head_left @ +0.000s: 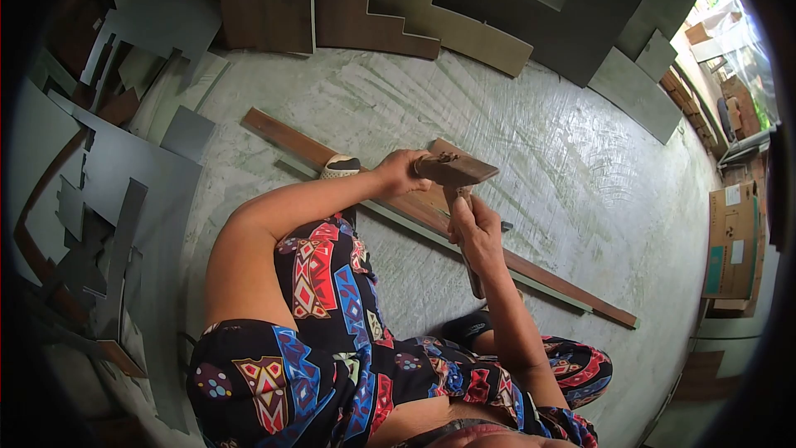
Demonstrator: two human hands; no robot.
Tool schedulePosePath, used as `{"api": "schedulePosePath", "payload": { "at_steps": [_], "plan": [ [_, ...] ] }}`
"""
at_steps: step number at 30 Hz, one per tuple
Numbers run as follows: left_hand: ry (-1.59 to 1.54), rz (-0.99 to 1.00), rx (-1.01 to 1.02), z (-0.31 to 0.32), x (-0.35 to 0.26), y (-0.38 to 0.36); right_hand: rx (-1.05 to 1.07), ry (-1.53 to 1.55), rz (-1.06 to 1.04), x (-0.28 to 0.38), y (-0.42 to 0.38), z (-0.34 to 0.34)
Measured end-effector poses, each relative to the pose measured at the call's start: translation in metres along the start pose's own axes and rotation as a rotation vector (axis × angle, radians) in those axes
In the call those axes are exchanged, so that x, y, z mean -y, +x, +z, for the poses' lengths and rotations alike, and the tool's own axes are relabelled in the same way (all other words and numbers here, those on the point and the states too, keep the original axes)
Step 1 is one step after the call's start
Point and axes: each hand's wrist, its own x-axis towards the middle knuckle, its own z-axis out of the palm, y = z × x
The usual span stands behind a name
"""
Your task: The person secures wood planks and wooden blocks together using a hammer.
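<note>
My right hand (478, 231) is wrapped round the handle of a short-handled tool, its dark handle end (475, 284) showing below the fist. At the top is a broad, blocky brown head (464, 170) with dark rough marks along its upper edge. My left hand (401, 172) grips the left end of this head. Beneath both hands lies a long narrow brown wood strip (547, 272) on the floor, with a pale greenish strip (398, 217) alongside it. A shorter brown board (456, 148) sits across the strip, partly hidden by the tool and hands.
The concrete floor (597, 191) carries pale scuffs. Cut panels (265, 4) lean along the far side, and grey offcuts (157, 174) are piled at the left. A cardboard box (730, 241) stands at the right. My shoe (341, 166) rests by the strip.
</note>
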Motion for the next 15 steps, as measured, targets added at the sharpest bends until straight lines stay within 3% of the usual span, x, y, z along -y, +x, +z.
{"api": "schedulePosePath", "payload": {
  "at_steps": [4,8,12,15],
  "plan": [
    [0.068,-0.044,-0.008,0.0,-0.007,0.001,-0.03,-0.078,-0.025,-0.002,0.003,-0.001],
    [0.129,-0.029,-0.024,0.0,-0.01,0.001,0.002,0.081,0.03,-0.01,0.004,-0.004],
    [0.025,-0.046,-0.012,-0.001,-0.007,-0.001,-0.015,0.044,-0.075,-0.007,0.001,-0.006],
    [0.063,-0.067,0.006,0.0,-0.01,0.003,-0.04,-0.061,0.002,-0.006,0.004,-0.004]
  ]
}}
